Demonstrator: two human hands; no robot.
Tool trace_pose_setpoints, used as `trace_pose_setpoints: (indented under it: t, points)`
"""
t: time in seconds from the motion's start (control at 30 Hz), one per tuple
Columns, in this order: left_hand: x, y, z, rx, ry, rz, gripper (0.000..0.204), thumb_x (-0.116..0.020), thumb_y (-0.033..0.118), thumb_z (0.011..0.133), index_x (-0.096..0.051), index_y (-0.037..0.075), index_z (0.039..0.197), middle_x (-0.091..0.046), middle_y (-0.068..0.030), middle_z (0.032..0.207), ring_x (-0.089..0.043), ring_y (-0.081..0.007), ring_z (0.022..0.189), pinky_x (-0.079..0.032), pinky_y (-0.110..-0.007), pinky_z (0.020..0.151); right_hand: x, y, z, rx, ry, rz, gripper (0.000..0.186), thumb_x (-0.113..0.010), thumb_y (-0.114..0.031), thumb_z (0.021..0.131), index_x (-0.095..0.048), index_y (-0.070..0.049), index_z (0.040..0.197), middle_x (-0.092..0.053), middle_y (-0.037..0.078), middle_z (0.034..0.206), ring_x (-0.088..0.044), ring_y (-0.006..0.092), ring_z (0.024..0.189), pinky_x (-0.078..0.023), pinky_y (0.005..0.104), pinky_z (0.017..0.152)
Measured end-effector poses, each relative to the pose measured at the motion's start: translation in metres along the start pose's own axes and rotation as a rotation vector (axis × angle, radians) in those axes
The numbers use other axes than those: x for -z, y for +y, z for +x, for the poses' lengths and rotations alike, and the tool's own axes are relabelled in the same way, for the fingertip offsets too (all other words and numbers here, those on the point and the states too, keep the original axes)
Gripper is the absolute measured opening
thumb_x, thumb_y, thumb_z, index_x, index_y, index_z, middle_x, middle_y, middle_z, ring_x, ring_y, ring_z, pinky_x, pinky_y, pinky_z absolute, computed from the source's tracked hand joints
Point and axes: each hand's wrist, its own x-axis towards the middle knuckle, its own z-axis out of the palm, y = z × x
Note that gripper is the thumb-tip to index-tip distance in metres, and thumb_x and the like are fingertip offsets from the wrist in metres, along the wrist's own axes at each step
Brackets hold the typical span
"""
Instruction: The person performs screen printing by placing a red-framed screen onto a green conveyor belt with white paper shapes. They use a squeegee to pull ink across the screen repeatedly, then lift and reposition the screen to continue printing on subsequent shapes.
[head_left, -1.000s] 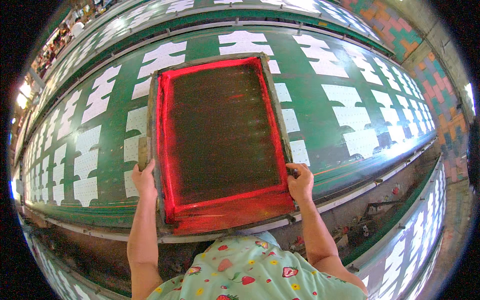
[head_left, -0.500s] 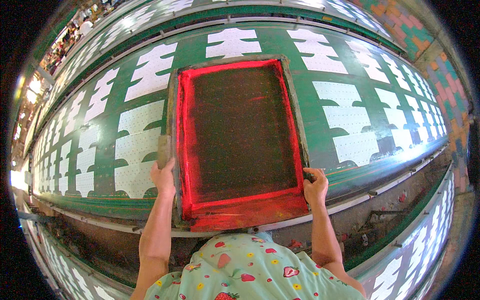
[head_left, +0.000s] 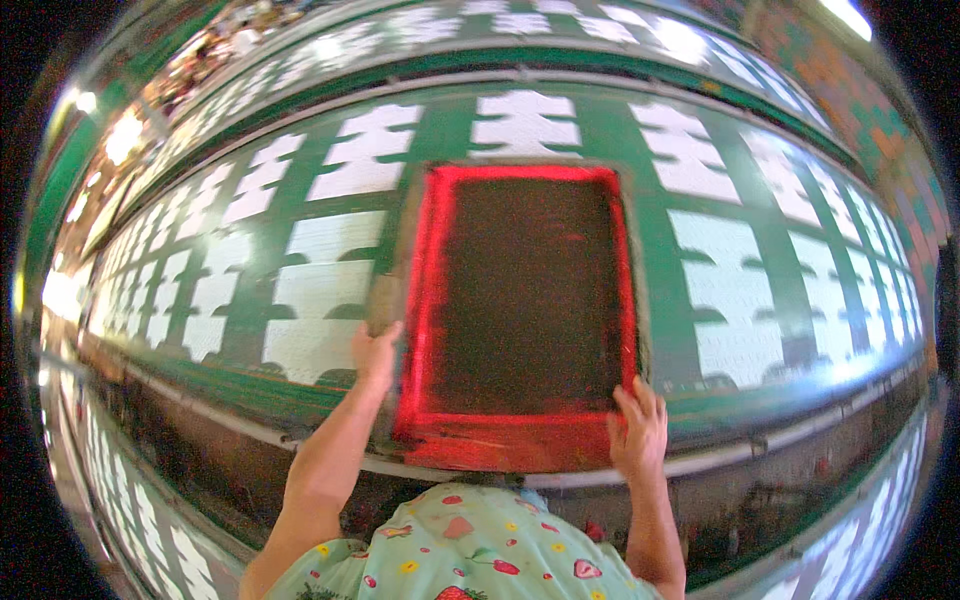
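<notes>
A rectangular screen frame (head_left: 525,295) with a dark mesh and red-smeared border lies on the long green table (head_left: 430,140), over the rows of white cut fabric pieces (head_left: 730,300). My left hand (head_left: 375,350) is closed on the wooden strip (head_left: 383,305) along the frame's left side. My right hand (head_left: 637,430) is at the frame's lower right corner, its slightly blurred fingers spread and touching the red edge; I see nothing gripped in it.
A metal rail (head_left: 750,455) runs along the table's near edge. Parallel green tables with white pieces stand beyond (head_left: 620,55) and nearer me (head_left: 130,470). A patterned floor (head_left: 890,150) shows at the far right. Blurred clutter and bright lights line the upper left.
The screen has moved rightward in my view, and the whole view has shifted and blurred. My right hand has loosened from gripping the side to spread fingers, lower on the frame.
</notes>
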Motion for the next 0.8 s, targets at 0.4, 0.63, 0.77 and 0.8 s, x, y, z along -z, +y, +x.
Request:
trace_pose_setpoints:
  t: [0.4, 0.63, 0.77, 0.8]
  points:
    - [0.003, -0.001, 0.002, -0.060, 0.103, 0.384, 0.056, -0.093, 0.043, 0.084, -0.074, 0.000, 0.114, -0.080, -0.0247, 0.104, -0.078, -0.0447, 0.102, -0.060, -0.055, 0.090, -0.010, -0.112, -0.001, 0.422, -0.350, 0.026, 0.047, -0.070, -0.006, 0.086, -0.079, -0.015, 0.131, -0.078, 0.010, 0.127, -0.073, 0.0352, 0.121, -0.059, 0.0511, 0.101]
    - [0.004, 0.006, -0.001, -0.040, 0.093, 0.369, 0.067, -0.088, 0.050, 0.088, -0.071, -0.002, 0.126, -0.079, -0.0266, 0.112, -0.077, -0.0450, 0.108, -0.059, -0.055, 0.097, -0.031, -0.164, 0.041, 0.327, -0.637, -0.150, 0.051, -0.074, -0.010, 0.084, -0.079, -0.022, 0.134, -0.081, 0.010, 0.116, -0.078, 0.0365, 0.110, -0.062, 0.0500, 0.094]
    - [0.004, 0.001, -0.001, -0.116, 0.090, 0.224, 0.075, -0.079, 0.054, 0.096, -0.066, -0.002, 0.144, -0.075, -0.0277, 0.130, -0.072, -0.0443, 0.125, -0.055, -0.053, 0.109, -0.017, -0.169, 0.046, 0.263, -0.656, -0.120, 0.047, -0.071, -0.010, 0.087, -0.082, -0.024, 0.131, -0.082, 0.012, 0.117, -0.078, 0.0374, 0.111, -0.062, 0.0510, 0.094]
    - [0.003, -0.001, 0.000, -0.164, 0.118, 0.186, 0.075, -0.077, 0.054, 0.098, -0.065, -0.003, 0.147, -0.073, -0.0289, 0.136, -0.069, -0.0447, 0.130, -0.053, -0.053, 0.113, -0.015, -0.170, 0.042, 0.270, -0.666, -0.130, 0.049, -0.072, -0.010, 0.087, -0.081, -0.025, 0.133, -0.082, 0.012, 0.114, -0.078, 0.0377, 0.108, -0.062, 0.0518, 0.094]
